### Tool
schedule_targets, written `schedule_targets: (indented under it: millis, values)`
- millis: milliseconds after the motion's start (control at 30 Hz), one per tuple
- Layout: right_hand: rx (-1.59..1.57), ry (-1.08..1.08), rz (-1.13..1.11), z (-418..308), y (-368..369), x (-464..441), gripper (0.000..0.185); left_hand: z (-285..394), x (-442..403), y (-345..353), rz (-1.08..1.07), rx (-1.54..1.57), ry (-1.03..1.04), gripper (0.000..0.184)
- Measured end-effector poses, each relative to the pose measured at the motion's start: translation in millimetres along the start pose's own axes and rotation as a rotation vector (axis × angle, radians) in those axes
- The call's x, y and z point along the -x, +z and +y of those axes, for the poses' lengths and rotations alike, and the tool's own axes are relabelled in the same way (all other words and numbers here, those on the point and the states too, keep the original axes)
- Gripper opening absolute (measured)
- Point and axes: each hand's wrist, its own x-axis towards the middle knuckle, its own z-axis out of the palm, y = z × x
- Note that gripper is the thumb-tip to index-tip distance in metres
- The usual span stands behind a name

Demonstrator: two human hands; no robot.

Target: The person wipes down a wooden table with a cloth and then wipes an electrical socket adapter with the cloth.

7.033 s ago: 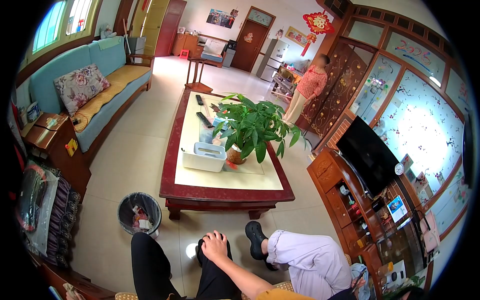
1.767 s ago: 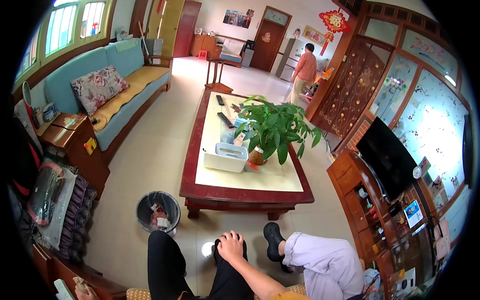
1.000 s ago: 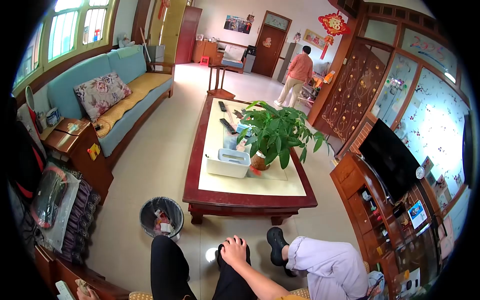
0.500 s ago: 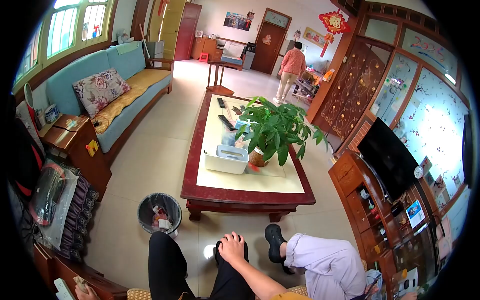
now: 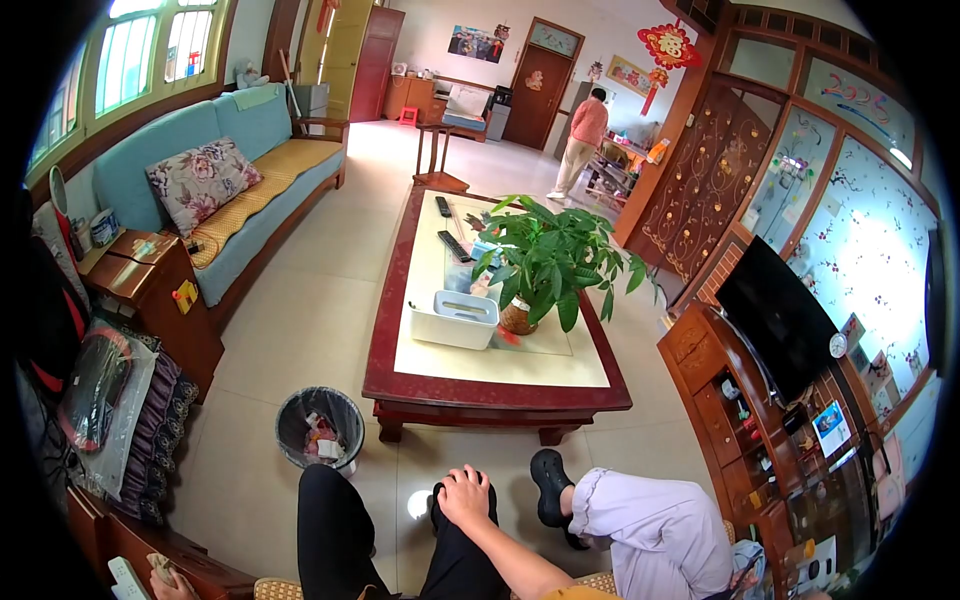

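Observation:
My right hand point(image 5: 464, 496) lies palm down over my right knee in black trousers point(image 5: 337, 520), fingers stretched over the kneecap and slightly apart. It holds nothing. At the lower left edge, my left hand point(image 5: 172, 583) is partly cut off by the frame. Its fingers appear curled at a small beige-brown thing point(image 5: 160, 566) that I cannot make out. Close beside that hand is a white power strip point(image 5: 125, 578).
Ahead stands a low red-framed table point(image 5: 500, 396) with a white tissue box point(image 5: 452, 320), remotes point(image 5: 453, 245) and a potted plant point(image 5: 555, 260). A lined bin point(image 5: 320, 428) stands left. Someone in lilac trousers point(image 5: 655, 535) sits at right; another person point(image 5: 583, 140) stands far back.
The standing person at the back has turned slightly and shifted posture beside the cluttered table there. My hands and the things around them look unmoved.

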Motion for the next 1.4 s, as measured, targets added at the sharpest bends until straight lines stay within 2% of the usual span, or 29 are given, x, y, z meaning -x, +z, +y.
schedule_targets:
  millis: [67,900,1400]
  values:
    - [-0.054,-0.031,0.063,2,3,0,0.025,-11,-1,12,0.009,-0.034,0.001,0.034]
    - [0.005,-0.003,-0.005,0,-1,0,0.025,-8,-2,10,-0.012,-0.040,-0.019,0.043]
    - [0.008,-0.005,0.000,0,1,0,0.026,1,-1,0,-0.015,-0.044,0.001,0.033]
